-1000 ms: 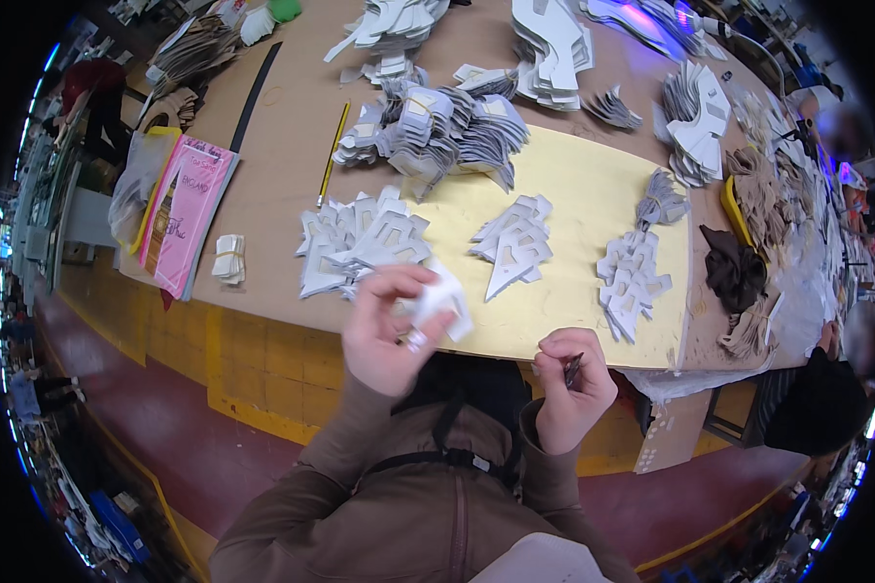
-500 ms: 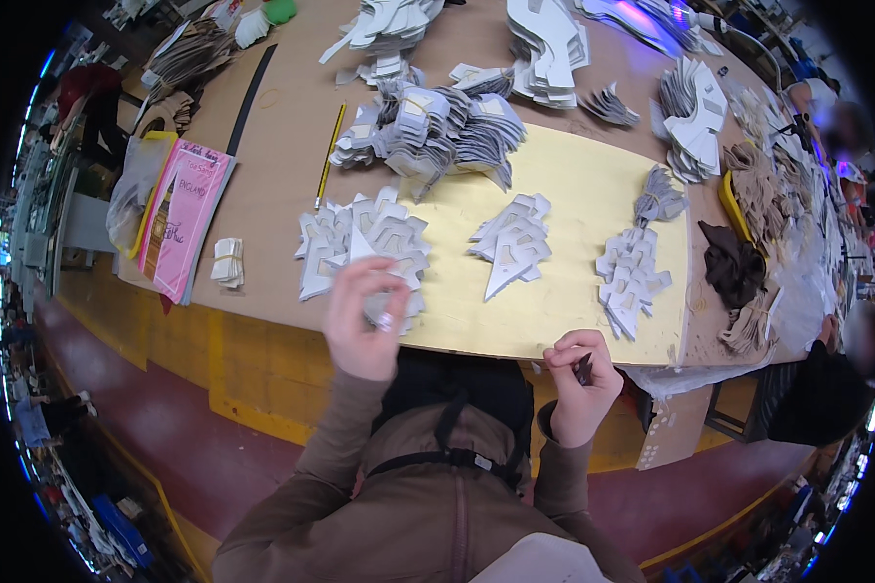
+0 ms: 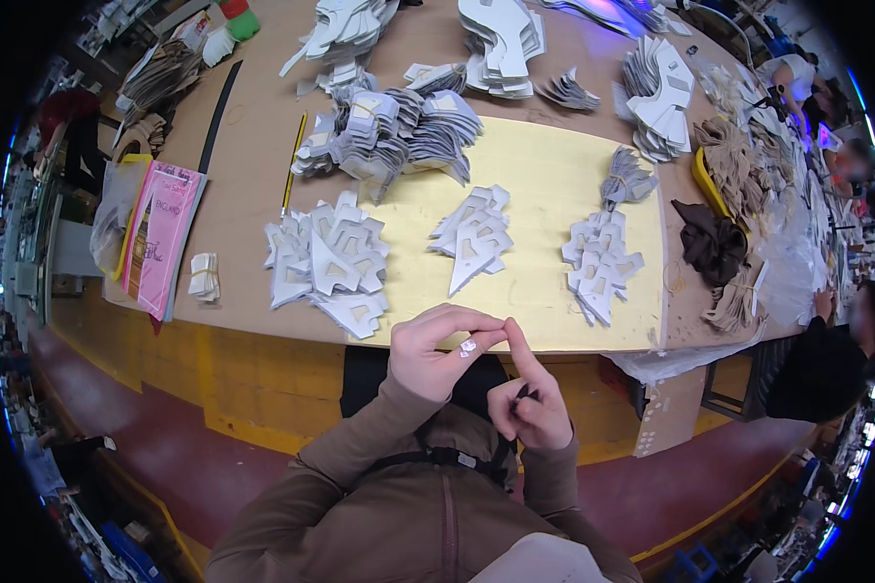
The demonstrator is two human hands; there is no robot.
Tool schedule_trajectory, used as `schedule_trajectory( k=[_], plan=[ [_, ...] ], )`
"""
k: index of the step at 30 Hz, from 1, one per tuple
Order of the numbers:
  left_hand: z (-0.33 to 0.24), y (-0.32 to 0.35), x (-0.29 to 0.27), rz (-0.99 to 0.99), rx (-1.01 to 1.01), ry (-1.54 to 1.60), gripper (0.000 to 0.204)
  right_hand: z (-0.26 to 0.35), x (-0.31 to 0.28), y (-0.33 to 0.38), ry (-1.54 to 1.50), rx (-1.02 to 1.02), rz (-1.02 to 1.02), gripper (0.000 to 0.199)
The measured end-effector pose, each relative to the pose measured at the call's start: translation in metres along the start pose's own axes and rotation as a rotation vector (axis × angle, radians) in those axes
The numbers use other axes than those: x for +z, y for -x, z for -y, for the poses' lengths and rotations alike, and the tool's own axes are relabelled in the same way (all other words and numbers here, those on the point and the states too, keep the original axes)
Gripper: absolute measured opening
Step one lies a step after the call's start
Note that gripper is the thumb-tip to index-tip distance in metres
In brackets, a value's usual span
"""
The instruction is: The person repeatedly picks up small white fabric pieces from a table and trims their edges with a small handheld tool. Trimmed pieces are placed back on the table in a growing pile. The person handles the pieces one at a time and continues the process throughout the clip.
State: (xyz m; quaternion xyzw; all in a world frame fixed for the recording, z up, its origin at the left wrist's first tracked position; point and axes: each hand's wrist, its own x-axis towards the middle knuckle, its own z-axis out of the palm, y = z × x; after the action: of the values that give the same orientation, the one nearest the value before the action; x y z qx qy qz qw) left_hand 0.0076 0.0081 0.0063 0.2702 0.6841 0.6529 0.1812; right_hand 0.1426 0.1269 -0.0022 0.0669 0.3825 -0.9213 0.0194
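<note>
A small dark tool [image 3: 526, 393] is held in the narrow grip of the right hand [image 3: 542, 416] before the near edge of the bench [image 3: 253, 146], the left hand [image 3: 436, 350], its hold untellable, being touched by the right forefinger, white pieces [image 3: 338, 264] piled beyond.

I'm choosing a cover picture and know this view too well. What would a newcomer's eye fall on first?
Probably the bright yellow sheet mid-table, with a fanned pile of white pieces on it. Next, the pink notebook near the table's left edge. Then, at the sheet's near edge, the left hand and right hand, fingertips close together, the right holding a small dark tool.
</note>
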Motion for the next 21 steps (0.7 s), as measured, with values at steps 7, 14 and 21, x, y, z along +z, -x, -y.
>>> schedule_trajectory(
  k=[7,14,21],
  plan=[
    [0.003,0.003,0.001,-0.026,0.077,-0.141,0.006,-0.004,0.01,-0.005,0.503,0.058,-0.076,0.089],
    [0.016,0.011,-0.041,0.367,0.17,-0.183,0.015,0.004,-0.017,-0.002,0.335,-0.117,-0.428,0.057],
    [0.014,0.019,-0.094,0.047,0.114,-0.371,0.018,-0.025,-0.036,-0.024,1.709,-0.366,-0.551,0.042]
  ],
)
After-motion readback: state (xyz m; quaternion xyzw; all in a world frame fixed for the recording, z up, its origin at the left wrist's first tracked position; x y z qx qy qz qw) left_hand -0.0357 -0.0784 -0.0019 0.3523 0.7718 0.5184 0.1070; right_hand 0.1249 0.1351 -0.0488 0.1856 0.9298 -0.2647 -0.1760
